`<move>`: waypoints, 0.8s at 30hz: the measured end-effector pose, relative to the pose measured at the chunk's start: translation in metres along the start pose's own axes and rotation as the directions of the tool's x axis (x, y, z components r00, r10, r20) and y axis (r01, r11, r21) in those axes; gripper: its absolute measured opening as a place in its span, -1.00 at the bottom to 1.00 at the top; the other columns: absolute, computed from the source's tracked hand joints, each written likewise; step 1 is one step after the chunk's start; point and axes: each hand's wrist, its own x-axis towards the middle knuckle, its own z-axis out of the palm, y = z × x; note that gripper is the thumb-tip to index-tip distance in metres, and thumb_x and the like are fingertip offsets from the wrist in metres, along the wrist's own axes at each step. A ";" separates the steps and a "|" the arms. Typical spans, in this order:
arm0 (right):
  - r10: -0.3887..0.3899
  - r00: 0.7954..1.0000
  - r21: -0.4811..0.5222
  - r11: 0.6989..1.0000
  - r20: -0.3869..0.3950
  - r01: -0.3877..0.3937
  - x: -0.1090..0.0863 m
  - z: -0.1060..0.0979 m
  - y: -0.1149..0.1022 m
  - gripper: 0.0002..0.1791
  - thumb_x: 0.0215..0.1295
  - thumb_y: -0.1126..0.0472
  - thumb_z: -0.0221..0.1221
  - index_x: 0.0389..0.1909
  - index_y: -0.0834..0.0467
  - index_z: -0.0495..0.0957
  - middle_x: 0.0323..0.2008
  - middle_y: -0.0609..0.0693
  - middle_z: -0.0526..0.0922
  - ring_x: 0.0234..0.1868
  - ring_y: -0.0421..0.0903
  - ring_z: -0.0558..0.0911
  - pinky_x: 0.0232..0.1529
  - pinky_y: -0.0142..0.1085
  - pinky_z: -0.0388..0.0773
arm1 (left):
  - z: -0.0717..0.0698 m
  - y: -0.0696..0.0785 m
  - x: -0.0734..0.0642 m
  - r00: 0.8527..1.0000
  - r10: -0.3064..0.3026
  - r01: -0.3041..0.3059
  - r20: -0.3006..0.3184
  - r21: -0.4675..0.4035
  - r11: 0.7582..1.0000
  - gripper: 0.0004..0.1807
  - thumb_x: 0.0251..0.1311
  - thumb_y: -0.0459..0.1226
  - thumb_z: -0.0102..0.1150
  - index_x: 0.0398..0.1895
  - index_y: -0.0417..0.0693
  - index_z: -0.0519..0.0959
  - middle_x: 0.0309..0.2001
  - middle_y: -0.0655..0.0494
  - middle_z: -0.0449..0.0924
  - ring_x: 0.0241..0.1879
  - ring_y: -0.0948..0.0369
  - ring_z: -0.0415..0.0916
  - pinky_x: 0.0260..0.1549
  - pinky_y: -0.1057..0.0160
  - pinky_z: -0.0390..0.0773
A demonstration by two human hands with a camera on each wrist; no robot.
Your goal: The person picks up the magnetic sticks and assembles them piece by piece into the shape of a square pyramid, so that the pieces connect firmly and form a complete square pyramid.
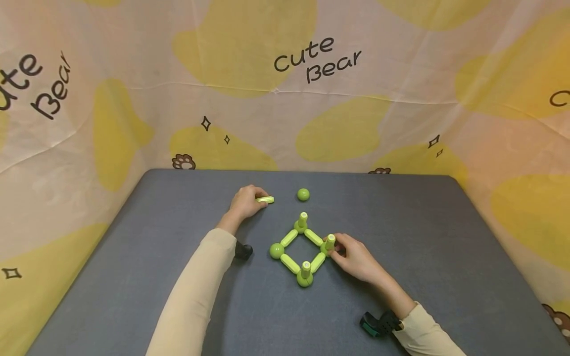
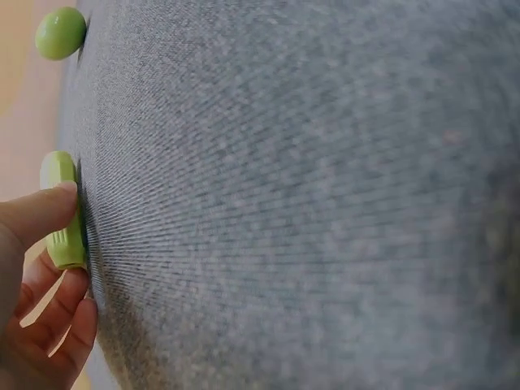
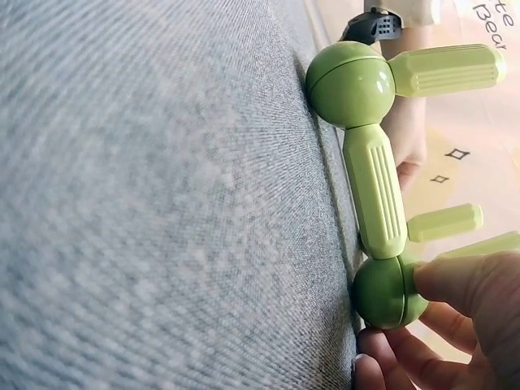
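Note:
At the far side of the table, my left hand [image 1: 247, 201] pinches a light green ribbed rod [image 1: 265, 200] between thumb and fingers; the left wrist view shows the rod [image 2: 63, 169] lying low along the cloth. A diamond-shaped frame of green balls and rods sits mid-table. Three of its corner balls carry upright rods; the left ball [image 1: 276, 251] has none. My right hand [image 1: 356, 258] grips the right corner ball [image 3: 380, 294], thumb on one side and fingers below. In the right wrist view the near corner ball [image 3: 349, 85] shows its seam and rod.
A loose green ball [image 1: 303, 194] rests behind the frame, right of my left hand. The grey cloth-covered table [image 1: 267, 321] ends at a printed fabric backdrop [image 1: 249, 109] on the back and sides. Both wrists wear dark camera mounts [image 1: 383, 324].

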 end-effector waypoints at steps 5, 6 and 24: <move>0.006 1.000 -0.002 1.000 0.003 -0.006 0.000 0.001 0.000 -0.74 0.15 0.27 0.22 -0.11 0.06 0.57 -0.33 -0.12 0.52 -0.34 -0.26 0.49 -0.35 -0.40 0.46 | 0.001 0.000 -0.004 1.000 0.000 0.000 0.003 -0.030 1.000 -0.78 0.12 -0.17 0.23 -0.16 0.06 0.63 -0.17 0.08 0.60 -0.13 0.09 0.50 -0.11 0.07 0.43; 0.007 1.000 -0.003 1.000 0.003 -0.007 0.000 0.001 0.000 -0.74 0.15 0.27 0.22 -0.11 0.06 0.57 -0.33 -0.12 0.52 -0.34 -0.26 0.49 -0.35 -0.40 0.46 | 0.001 0.000 -0.005 1.000 0.006 -0.006 0.001 -0.033 0.999 -0.78 0.12 -0.16 0.23 -0.16 0.06 0.63 -0.17 0.09 0.61 -0.13 0.10 0.51 -0.11 0.07 0.43; 0.020 1.000 -0.001 1.000 0.011 -0.020 0.000 0.000 0.000 -0.73 0.16 0.26 0.22 -0.09 0.06 0.57 -0.34 -0.13 0.52 -0.33 -0.25 0.49 -0.35 -0.39 0.46 | -0.013 0.017 -0.042 0.981 0.146 -0.165 -0.131 -0.154 0.974 -0.81 0.06 -0.23 0.28 -0.22 0.01 0.62 -0.28 0.14 0.65 -0.29 0.18 0.54 -0.28 0.19 0.52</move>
